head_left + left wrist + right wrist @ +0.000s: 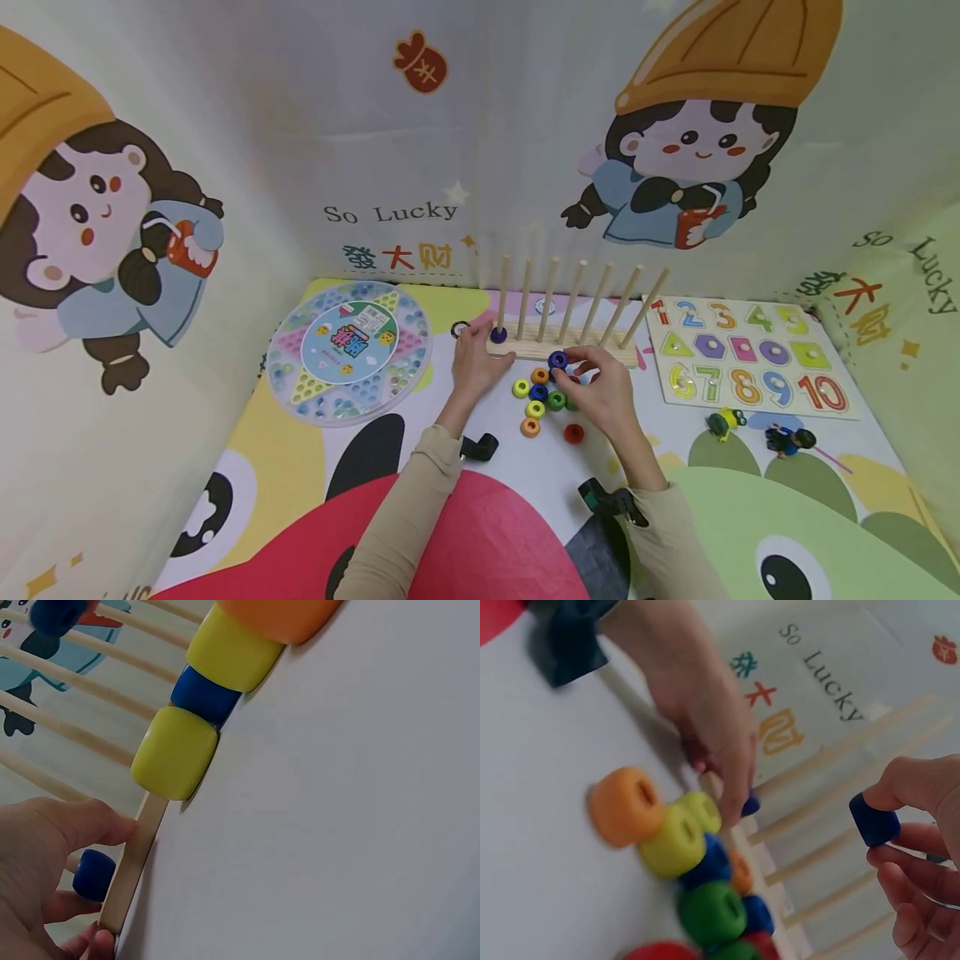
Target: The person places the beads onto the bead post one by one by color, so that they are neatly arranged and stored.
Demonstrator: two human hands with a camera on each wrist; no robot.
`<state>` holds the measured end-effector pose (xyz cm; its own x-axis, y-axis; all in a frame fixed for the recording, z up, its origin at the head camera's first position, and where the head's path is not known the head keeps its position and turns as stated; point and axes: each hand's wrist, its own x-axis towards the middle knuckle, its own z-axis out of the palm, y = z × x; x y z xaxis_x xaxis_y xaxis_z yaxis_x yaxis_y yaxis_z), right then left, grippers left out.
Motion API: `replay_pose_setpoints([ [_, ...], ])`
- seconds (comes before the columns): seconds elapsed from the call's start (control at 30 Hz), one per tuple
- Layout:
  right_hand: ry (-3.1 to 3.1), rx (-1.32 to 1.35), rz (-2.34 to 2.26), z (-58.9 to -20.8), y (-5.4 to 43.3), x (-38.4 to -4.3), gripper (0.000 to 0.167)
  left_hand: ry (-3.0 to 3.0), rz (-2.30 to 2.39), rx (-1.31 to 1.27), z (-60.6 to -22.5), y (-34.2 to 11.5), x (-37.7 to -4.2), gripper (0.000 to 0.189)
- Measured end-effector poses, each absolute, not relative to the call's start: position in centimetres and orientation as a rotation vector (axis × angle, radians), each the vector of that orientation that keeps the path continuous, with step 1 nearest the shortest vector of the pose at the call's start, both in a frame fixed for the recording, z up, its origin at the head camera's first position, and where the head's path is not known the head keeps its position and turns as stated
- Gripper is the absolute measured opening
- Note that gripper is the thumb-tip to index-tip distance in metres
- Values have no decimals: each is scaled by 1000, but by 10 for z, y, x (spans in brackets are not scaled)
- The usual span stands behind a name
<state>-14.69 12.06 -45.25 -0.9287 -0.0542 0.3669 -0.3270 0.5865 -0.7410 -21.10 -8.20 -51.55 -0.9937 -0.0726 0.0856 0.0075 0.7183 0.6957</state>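
Note:
My left hand (477, 365) grips the left end of a wooden peg rack (139, 859), thumb on the front edge and fingers round the end. A dark blue bead (498, 336) sits low on the leftmost peg, beside that thumb. My right hand (606, 392) pinches another blue bead (875, 820) between thumb and fingertips, raised in front of the rack. Below it lies a loose group of beads, among them a yellow bead (673, 841), an orange bead (626, 806), a green bead (712, 911) and a red bead (573, 433). The other pegs stand bare.
A round board with marbles (281, 343) lies left of the rack. To the right is a wooden number and shape puzzle (750, 400), with two small toy figures, one yellow-green (724, 422) and one dark blue (790, 440), in front. A printed curtain (525, 167) hangs behind the rack.

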Motion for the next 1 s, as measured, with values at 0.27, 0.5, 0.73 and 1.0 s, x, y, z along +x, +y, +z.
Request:
replay_pose_setpoints([
  [0.27,-2407,342,1264,-421,97,-169,26,-2775,-1121,46,-518,-82,-210,73],
  [0.5,-2323,379,1260,-389,75,-183,27,-2772,-1144,57,-516,-82,-211,73],
  [0.73,-2256,421,1238,-365,59,-196,28,-2767,-1200,66,-514,-82,-210,73],
  [1.0,-2269,397,1124,-347,46,-210,28,-2747,-1176,27,-517,-83,-211,72],
])
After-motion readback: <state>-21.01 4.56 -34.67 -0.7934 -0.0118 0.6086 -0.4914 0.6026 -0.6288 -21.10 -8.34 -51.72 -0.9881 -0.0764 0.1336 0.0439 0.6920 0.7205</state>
